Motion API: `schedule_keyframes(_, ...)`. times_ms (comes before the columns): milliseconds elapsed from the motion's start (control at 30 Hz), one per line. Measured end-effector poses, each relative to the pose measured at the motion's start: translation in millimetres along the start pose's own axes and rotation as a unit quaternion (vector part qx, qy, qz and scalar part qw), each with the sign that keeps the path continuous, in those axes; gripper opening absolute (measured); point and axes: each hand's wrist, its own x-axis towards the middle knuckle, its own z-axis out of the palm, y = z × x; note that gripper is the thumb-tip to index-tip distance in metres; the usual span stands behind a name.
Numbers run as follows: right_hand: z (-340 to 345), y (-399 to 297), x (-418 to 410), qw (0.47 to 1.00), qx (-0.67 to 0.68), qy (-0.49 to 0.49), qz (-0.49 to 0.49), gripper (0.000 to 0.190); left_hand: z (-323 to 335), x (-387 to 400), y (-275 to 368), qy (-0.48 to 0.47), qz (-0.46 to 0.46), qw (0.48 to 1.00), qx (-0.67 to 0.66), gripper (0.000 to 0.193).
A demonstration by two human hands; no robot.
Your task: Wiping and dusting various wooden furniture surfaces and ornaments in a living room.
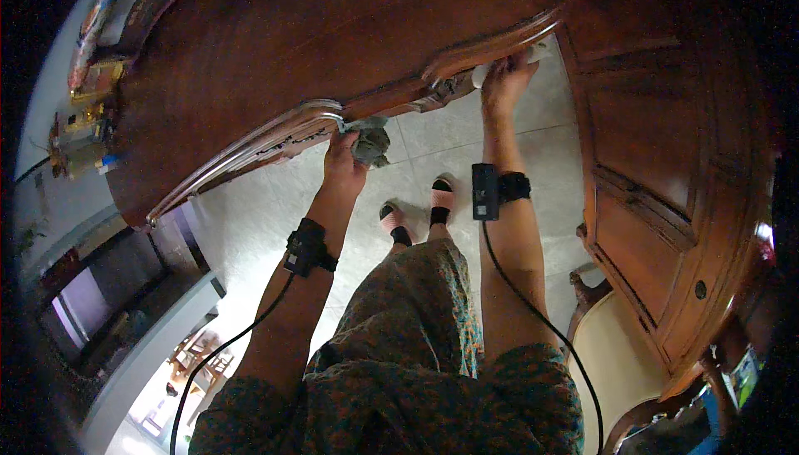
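Note:
A dark wooden tabletop with a carved, moulded front edge (268, 49) stretches before me. My left hand (343, 158) is at this edge, left of the middle, gripping a crumpled grey-green cloth (372, 143) whose upper part touches the moulding. Farther right, my right hand (507, 83) reaches to the underside of the curved edge. Something whitish (479, 76) shows beside its fingers, perhaps a cloth; the fingertips are partly hidden, so the grip is unclear. Each forearm wears a black strapped device with a cable.
On the right stands a panelled wooden cabinet (643, 205), with a cream-seated wooden chair (615, 349) below it. Small gold-coloured objects (90, 124) lie past the tabletop's left end. My slippered feet (442, 193) stand on the grey tiled floor (431, 136). A dark shelf unit is at lower left.

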Motion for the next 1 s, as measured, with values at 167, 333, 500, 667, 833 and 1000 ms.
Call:
schedule_keyframes(167,-9.0,9.0,-38.4,0.982,-0.174,-0.053,-0.055,0.031,-15.1,-1.5,6.5,0.069,-0.067,0.989,-0.113,0.042)
schedule_keyframes(333,24.1,-47.9,-132.4,0.959,-0.241,-0.101,-0.109,0.030,-39.2,-0.1,15.5,0.050,-0.020,0.990,-0.131,0.035)
schedule_keyframes(500,56.0,-63.2,-165.0,0.994,-0.070,0.031,0.084,0.042,-68.0,-2.7,31.1,0.062,-0.030,0.991,-0.116,0.039)
schedule_keyframes(667,94.7,-49.5,-209.4,0.956,0.149,0.143,0.207,0.042,-101.2,-26.3,56.1,0.096,-0.022,0.995,-0.025,0.044)
schedule_keyframes(833,117.1,-49.9,-271.3,0.979,-0.170,-0.036,0.107,0.048,-151.5,-44.5,81.1,0.116,-0.027,0.993,0.001,0.042)
schedule_keyframes(1000,130.4,-42.7,-335.8,0.959,-0.191,-0.207,0.029,0.056,-206.7,-52.3,97.9,0.139,0.001,0.990,0.007,0.040)
